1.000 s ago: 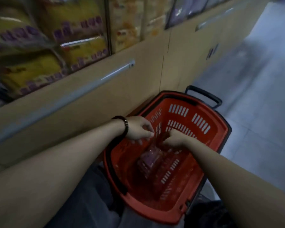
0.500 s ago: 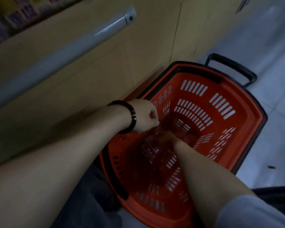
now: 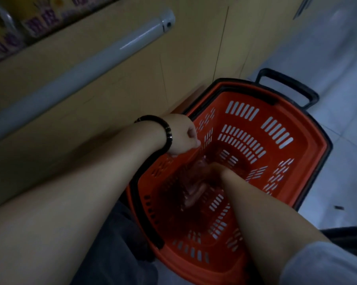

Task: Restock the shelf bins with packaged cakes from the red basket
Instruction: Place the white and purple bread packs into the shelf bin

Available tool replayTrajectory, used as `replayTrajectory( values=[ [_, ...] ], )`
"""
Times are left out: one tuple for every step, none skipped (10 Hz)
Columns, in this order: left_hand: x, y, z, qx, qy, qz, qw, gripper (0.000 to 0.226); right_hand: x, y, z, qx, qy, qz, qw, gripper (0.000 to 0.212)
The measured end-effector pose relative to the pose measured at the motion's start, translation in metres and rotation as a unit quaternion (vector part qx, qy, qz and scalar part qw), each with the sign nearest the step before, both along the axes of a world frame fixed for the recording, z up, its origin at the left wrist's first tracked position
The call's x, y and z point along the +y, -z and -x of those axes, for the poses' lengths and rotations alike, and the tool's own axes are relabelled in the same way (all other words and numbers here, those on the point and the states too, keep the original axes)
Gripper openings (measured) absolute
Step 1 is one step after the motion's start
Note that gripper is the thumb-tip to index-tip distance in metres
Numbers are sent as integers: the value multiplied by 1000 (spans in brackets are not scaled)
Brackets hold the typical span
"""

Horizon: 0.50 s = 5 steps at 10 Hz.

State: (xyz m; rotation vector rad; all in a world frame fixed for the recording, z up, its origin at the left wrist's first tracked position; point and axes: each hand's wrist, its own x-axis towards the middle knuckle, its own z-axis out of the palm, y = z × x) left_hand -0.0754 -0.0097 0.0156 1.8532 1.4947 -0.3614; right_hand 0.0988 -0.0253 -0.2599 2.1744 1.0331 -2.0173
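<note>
The red basket (image 3: 309, 140) gapes open at centre right, its far and right parts free down to the slotted bottom. The left hand (image 3: 181, 136) at the left rim and the right hand (image 3: 216, 171) low in the middle fill the rest. The tan cabinet front (image 3: 111, 103) with its grey rail (image 3: 103, 58) walls off the upper left, while the tiled floor (image 3: 338, 58) at right lies open.

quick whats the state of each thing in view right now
red basket, on the floor beside the cabinet, open top
basket handle, sticking out at the far end
packaged cakes, lying at the basket's bottom
left hand, fingers curled at the basket's wall, grip unclear
right hand, deep in the basket at the cakes, grip too dark to tell
yellow packs, stacked above the cabinet
</note>
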Motion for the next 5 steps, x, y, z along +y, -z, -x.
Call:
replayTrajectory(
  values=[
    [-1, -4, 7, 5, 3, -2, 1000, 21, 8, -88, 3, 1, -39, 55, 998, 38],
    [-8, -10, 12, 6, -3, 7, 1000, 37, 30, -141, -5, -11, -198, 45, 979, 15],
    [-15, -22, 12, 15, 18, -23, 999, 63, 38, -216, -23, 11, -221, -6, 975, 24],
    [-23, -39, 14, -31, -5, -60, 998, 76, 34, -279, -40, 54, -113, -112, 986, 11],
    [-33, -60, 13, -46, -26, -134, 990, 106, 20, -324, -57, 108, -10, -215, 971, 15]
  ],
)
